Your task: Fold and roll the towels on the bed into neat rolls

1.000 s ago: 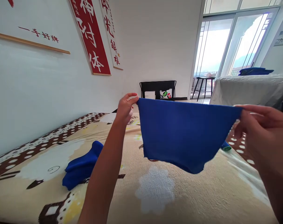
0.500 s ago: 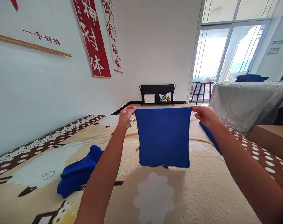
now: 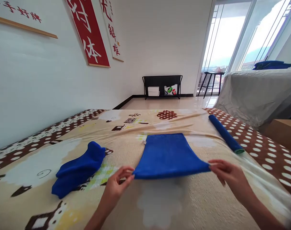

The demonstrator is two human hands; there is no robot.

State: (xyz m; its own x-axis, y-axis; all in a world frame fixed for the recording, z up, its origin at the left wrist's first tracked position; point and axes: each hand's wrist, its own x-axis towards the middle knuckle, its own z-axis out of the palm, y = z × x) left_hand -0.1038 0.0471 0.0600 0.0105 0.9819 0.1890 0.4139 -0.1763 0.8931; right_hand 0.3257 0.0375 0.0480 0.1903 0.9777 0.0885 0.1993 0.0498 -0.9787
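A blue cloth (image 3: 167, 155) is stretched between my two hands over the bed. Its far part lies on the blanket, with a small white tag at the far left side, while its near edge is lifted. My left hand (image 3: 118, 182) pinches the near left corner between thumb and fingers. At the near right corner, my right hand (image 3: 228, 175) pinches the cloth and pulls it outward to a point. Left of my left hand, a second blue cloth (image 3: 79, 169) lies crumpled. Beyond my right hand rests a rolled blue cloth (image 3: 224, 132).
The patterned blanket (image 3: 208, 195) covers the bed, with a brown polka-dot border. Right of it stand a cardboard box (image 3: 283, 135) and a plastic-covered piece of furniture (image 3: 258, 92) with folded blue cloth (image 3: 271, 65) on top. A black rack (image 3: 162, 81) and a stool (image 3: 212, 80) are farther back.
Both hands have come down and nearer with the cloth. It hung upright before; now its far part lies on the blanket. The view has tilted downward, and the rolled cloth shows fully.
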